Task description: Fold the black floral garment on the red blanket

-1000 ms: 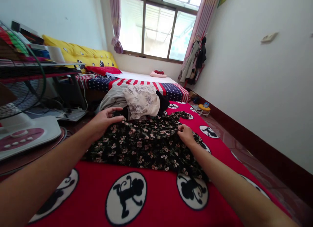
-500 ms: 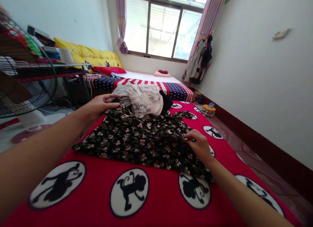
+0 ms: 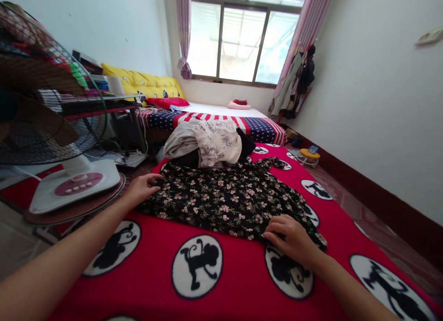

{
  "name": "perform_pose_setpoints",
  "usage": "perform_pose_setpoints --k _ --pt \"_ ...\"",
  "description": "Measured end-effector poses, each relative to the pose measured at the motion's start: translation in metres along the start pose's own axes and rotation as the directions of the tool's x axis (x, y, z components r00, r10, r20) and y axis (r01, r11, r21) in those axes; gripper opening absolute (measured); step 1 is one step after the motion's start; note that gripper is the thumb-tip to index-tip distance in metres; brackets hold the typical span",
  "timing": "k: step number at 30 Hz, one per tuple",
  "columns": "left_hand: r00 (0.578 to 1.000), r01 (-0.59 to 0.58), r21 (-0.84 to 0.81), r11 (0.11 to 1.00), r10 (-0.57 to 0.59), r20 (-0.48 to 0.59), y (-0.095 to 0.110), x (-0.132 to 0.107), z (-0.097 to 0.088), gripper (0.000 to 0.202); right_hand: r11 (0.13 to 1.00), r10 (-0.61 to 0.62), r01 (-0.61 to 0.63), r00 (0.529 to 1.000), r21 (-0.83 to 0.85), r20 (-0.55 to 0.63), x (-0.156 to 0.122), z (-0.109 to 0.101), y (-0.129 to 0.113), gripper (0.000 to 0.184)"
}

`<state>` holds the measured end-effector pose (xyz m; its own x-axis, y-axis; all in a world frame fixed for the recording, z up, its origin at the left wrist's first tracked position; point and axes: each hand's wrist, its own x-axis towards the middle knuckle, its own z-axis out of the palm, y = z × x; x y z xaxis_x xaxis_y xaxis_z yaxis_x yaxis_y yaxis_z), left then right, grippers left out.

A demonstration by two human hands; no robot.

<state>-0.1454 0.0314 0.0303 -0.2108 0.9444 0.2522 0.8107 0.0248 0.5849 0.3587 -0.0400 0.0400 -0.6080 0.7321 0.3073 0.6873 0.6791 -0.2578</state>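
Dark floral garment [image 3: 221,199] lies spread, approx. flat, on red monkey-print blanket [image 3: 155,265], betw. both hands and clothes pile [image 3: 219,143]. Far edge runs right up by pile; contact vs. slight gap unclear. Sleeve-like piece [image 3: 275,162] sticks out at far R, bunched.

L hand [image 3: 141,189]: at garment's L end, thumb + index parted, no cloth visibly gripped; whether tips touch fabric, can't tell. R hand [image 3: 287,238]: back up, over near edge twd R corner, fingers half-curled; poss. pinch on hem hidden beneath, can't confirm.

Risks (judgement only):
1. Cloth looks thin, limp. If R hand drags w/ L end unpinned, whole piece prob. skews + creases.
2. Far edge v. close to pile: push that way could ruck edge against it, or bring loose items down on top.
3. Bunched sleeve-like piece: pressed as is, likely leaves lump + wrinkles.
4. Blanket looks soft; heavy sliding pressure might drag it along, esp. under R hand, undoing flat lay.
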Motion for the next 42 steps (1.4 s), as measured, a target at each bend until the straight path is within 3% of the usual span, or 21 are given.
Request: perform_pose_setpoints --k 3,5,7,8,11,13,14,16,20,25,29,32,36,42 --pt "0.982 -0.152 0.260 0.953 0.175 -0.068 0.026 -0.013 0.006 0.042 0.998 0.057 -0.055 0.996 0.034 -0.066 0.012 0.002 -0.006 0.027" --pt "0.952 -0.254 0.265 0.930 0.289 -0.103 0.056 -0.027 0.017 0.034 0.994 0.083 -0.071 0.985 0.080 -0.154 0.026 0.009 -0.013 0.025" --pt "0.920 -0.388 0.109 0.915 0.391 -0.001 0.088 -0.047 0.035 0.032 0.994 0.068 -0.048 0.977 0.101 -0.201 0.043 0.022 -0.021 0.022" --pt "0.884 -0.463 0.025 0.886 0.459 0.088 0.102 -0.057 0.045 0.034 0.995 0.049 -0.031 0.980 0.094 -0.193 0.050 0.029 -0.026 0.023" --pt "0.731 -0.614 -0.049 0.787 0.592 0.340 0.126 -0.084 0.073 0.055 1.000 -0.024 0.024 0.999 0.016 -0.041 0.062 0.050 -0.034 0.043" --pt "0.702 -0.643 0.008 0.766 0.586 0.405 0.123 -0.094 0.081 0.065 0.997 -0.054 0.058 0.996 -0.056 0.068 0.061 0.061 -0.033 0.054" --pt "0.708 -0.642 0.043 0.765 0.571 0.415 0.118 -0.097 0.081 0.068 0.994 -0.060 0.069 0.993 -0.087 0.101 0.058 0.064 -0.031 0.057" --pt "0.740 -0.619 0.106 0.778 0.532 0.411 0.102 -0.098 0.073 0.072 0.988 -0.063 0.079 0.990 -0.130 0.129 0.051 0.067 -0.026 0.060" --pt "0.798 -0.552 0.219 0.804 0.434 0.417 0.063 -0.093 0.040 0.070 0.983 -0.065 0.088 0.987 -0.159 0.146 0.036 0.061 -0.018 0.060" --pt "0.822 -0.532 0.310 0.788 0.394 0.411 0.020 -0.085 -0.001 0.053 0.984 -0.069 0.087 0.991 -0.158 0.114 0.006 0.051 -0.002 0.054" --pt "0.817 -0.552 0.328 0.766 0.418 0.397 -0.002 -0.074 -0.013 0.065 0.984 -0.043 0.046 0.999 -0.174 0.022 -0.018 0.054 0.020 0.057" --pt "0.827 -0.550 0.319 0.772 0.449 0.340 -0.004 -0.064 -0.007 0.068 0.982 0.035 -0.045 0.998 -0.183 -0.056 -0.022 0.060 0.026 0.069" --pt "0.856 -0.511 0.337 0.790 0.436 0.277 0.012 -0.060 -0.005 0.065 0.986 0.068 -0.081 0.993 -0.143 -0.094 -0.016 0.054 0.020 0.079" --pt "0.804 -0.544 0.326 0.773 0.369 0.466 0.034 -0.084 -0.035 0.065 1.000 0.016 -0.016 0.999 -0.001 -0.028 -0.037 0.026 0.014 0.083"
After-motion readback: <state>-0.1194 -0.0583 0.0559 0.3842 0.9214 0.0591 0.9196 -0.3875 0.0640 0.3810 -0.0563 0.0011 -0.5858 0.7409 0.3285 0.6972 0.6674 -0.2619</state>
